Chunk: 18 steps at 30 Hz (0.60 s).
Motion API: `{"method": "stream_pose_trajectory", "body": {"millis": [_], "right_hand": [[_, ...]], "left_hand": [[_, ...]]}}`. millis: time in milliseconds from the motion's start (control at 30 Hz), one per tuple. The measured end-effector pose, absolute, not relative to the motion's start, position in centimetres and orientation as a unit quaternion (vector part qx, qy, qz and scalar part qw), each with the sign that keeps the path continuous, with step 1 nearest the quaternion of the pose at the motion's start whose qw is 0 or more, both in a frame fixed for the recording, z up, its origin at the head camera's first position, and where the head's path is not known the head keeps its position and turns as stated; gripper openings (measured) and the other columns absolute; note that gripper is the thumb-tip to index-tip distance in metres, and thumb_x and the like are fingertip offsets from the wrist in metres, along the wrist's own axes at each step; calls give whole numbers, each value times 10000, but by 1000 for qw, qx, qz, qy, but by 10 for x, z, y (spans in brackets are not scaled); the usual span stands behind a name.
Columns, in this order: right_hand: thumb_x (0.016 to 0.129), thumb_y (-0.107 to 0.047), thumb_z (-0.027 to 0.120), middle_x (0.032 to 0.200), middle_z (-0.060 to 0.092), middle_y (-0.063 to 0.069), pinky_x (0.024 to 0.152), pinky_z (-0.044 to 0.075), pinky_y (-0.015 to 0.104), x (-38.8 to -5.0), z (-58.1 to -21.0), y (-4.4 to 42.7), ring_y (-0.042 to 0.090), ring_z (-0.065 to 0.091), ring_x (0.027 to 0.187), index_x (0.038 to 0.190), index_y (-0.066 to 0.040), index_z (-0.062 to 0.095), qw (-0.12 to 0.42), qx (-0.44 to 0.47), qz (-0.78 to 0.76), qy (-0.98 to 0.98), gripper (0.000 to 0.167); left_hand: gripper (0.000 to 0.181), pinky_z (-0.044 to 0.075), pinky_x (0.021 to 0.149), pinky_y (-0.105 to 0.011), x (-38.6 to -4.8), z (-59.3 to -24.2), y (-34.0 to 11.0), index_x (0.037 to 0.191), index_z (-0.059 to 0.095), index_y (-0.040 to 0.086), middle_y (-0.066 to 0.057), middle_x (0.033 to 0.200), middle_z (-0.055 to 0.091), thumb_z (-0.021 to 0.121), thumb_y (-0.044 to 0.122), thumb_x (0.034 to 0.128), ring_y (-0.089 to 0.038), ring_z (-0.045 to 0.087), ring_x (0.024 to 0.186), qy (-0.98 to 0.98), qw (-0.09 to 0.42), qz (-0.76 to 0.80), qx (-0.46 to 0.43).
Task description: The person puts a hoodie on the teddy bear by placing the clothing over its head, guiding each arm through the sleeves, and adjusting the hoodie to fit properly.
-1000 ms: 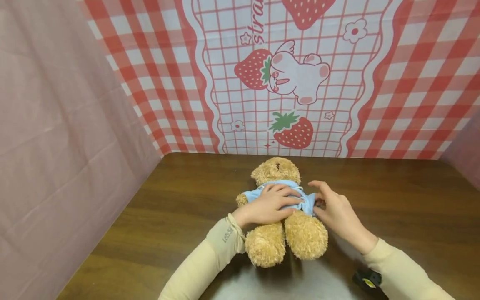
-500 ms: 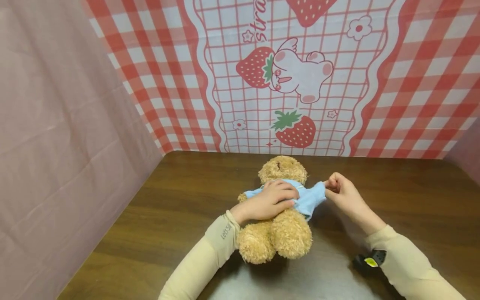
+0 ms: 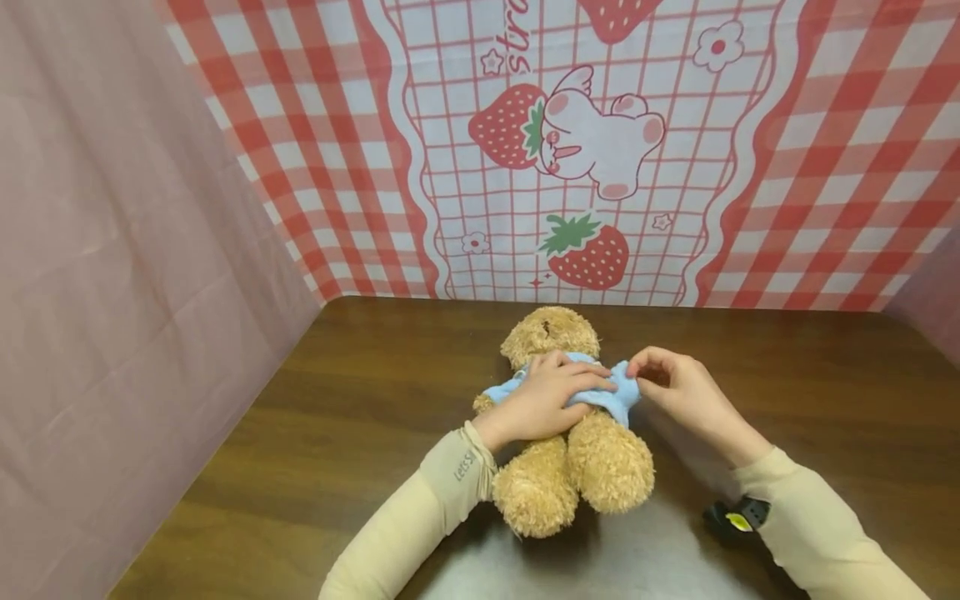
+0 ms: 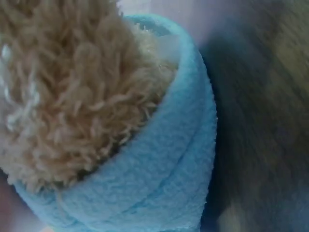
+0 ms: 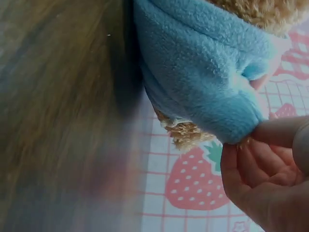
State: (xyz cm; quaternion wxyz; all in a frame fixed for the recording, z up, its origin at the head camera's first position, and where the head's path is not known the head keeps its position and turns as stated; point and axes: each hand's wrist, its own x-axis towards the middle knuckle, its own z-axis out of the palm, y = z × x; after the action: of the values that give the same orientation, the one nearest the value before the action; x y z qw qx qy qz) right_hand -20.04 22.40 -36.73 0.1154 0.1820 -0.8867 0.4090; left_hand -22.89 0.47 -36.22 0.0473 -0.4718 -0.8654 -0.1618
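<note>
A tan plush teddy bear [image 3: 611, 467] lies on its back on the table, head toward the back wall, feet toward me. It wears a light blue fleece shirt [image 5: 193, 63]. My left hand [image 3: 543, 396] rests on the bear's chest with its fingers extended across the shirt. At the bear's side on the right, my right hand [image 3: 686, 396] pinches the end of the shirt's sleeve [image 5: 236, 118] between thumb and fingers. A bit of tan fur shows at that cuff in the right wrist view. Blue hem and shaggy fur fill the left wrist view; the left fingers are mostly hidden there.
The brown wooden table [image 3: 337, 433] ends at a back wall hung with a red-and-white checked strawberry cloth [image 3: 585, 158]. A pink curtain [image 3: 135, 250] borders the left side. A black strap device [image 3: 738, 518] sits at the right wrist.
My right hand took hold of the sleeve and pulled it out to the right, then came back inward with it. The bear tilted left and rolled back. My left hand stayed on its chest.
</note>
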Motion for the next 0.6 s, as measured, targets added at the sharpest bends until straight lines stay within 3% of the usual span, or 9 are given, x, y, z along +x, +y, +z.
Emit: {"method": "stream_pose_trajectory", "body": {"millis": [100, 200, 333, 533, 600], "right_hand": [[804, -90, 673, 934, 658, 6, 709, 489, 237, -198, -369, 222, 102, 605, 822, 922, -155, 632, 126, 193, 363, -903, 141], [766, -90, 714, 863, 648, -37, 637, 473, 250, -197, -371, 219, 62, 558, 724, 935, -200, 632, 164, 216, 325, -906, 218], [772, -86, 709, 815, 639, -56, 579, 434, 208, -197, -373, 218, 10, 504, 666, 950, -187, 650, 200, 251, 303, -897, 213], [837, -2, 605, 1014, 672, 8, 709, 478, 143, -199, -369, 228, -33, 565, 906, 1023, -160, 673, 169, 269, 334, -887, 253], [803, 40, 614, 990, 679, 8, 715, 484, 139, -200, -369, 228, -23, 580, 882, 999, -147, 683, 179, 272, 325, -888, 280]], "left_hand": [[390, 264, 928, -355, -229, -362, 3, 1302, 499, 276, 104, 1396, 408, 444, 201, 923, -118, 374, 1105, -867, 55, -158, -469], [395, 260, 935, -357, -228, -362, 3, 1322, 475, 273, 110, 1402, 396, 422, 208, 936, -112, 370, 1105, -869, 60, -153, -468], [387, 261, 952, -366, -227, -363, 3, 1319, 480, 275, 116, 1388, 411, 414, 217, 942, -122, 374, 1138, -869, 57, -154, -468], [403, 267, 951, -342, -228, -363, 1, 1327, 468, 277, 114, 1387, 416, 431, 204, 932, -116, 375, 1141, -869, 72, -151, -465], [404, 268, 950, -336, -228, -364, 0, 1322, 472, 284, 120, 1385, 417, 436, 204, 928, -108, 375, 1132, -869, 75, -151, -466]]}}
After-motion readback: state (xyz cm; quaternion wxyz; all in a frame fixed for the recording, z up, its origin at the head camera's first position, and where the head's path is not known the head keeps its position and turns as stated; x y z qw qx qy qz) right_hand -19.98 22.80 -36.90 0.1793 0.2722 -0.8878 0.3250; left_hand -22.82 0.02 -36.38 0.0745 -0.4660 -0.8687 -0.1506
